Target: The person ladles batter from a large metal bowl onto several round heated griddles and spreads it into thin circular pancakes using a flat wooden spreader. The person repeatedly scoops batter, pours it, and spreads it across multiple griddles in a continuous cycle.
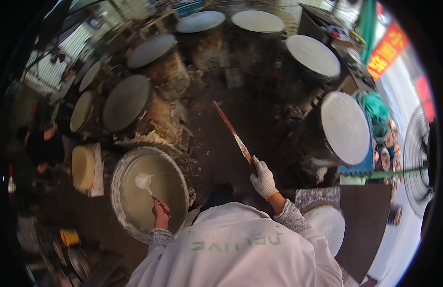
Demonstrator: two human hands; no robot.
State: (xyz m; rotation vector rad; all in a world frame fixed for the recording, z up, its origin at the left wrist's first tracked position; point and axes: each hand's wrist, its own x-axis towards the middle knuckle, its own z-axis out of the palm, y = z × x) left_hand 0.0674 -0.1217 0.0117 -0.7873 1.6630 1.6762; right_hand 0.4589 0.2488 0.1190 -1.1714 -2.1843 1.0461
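Observation:
My bare left hand [161, 211] grips the handle of a ladle [144, 181] whose bowl is coated in pale batter. The ladle hangs over a large round tub [115, 201] of creamy batter, its rim crusted with dried white residue. My right hand [263, 180], in a white knit glove with a yellow cuff edge, holds a long, narrow wooden spatula [233, 130]. The spatula points forward and left over the dark floor, reddish toward the tip and whitened along its middle. It touches none of the griddles.
Several drum-shaped stoves with round griddles curve around me; pale layers cover the right griddle [345, 129] and the far right griddle [313, 55], while the left griddle [126, 104] looks grey. A yellowish round stack [83, 168], a person in black [46, 147] and a fan [417, 161] stand farther out.

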